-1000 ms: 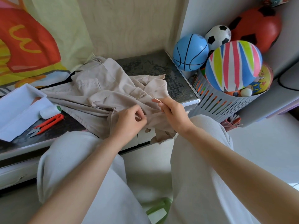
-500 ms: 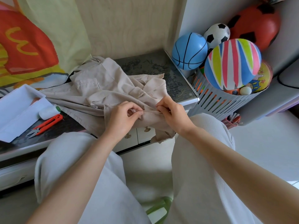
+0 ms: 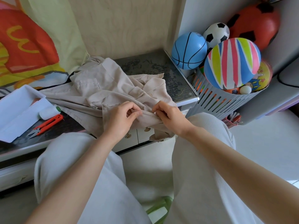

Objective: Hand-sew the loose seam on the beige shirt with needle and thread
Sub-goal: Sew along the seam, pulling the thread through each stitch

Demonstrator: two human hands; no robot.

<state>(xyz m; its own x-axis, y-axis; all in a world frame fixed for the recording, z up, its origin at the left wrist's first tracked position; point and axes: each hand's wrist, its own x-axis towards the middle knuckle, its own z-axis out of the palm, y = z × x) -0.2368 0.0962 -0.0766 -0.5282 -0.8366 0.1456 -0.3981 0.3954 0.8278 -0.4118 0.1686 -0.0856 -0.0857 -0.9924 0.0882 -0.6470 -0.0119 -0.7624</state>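
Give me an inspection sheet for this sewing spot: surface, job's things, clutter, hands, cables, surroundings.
Surface: dark tabletop, worn, partly covered by cloth.
Job's things: beige shirt crumpled, hanging over the front edge; white spool and orange snips lying at the left; needle too small to tell.
Clutter: white tray at the left.
Hands: left hand and right hand each pinch a shirt fold, close together.
Cables: black cable at far right.
Surroundings: slatted basket of balls; green stool below.
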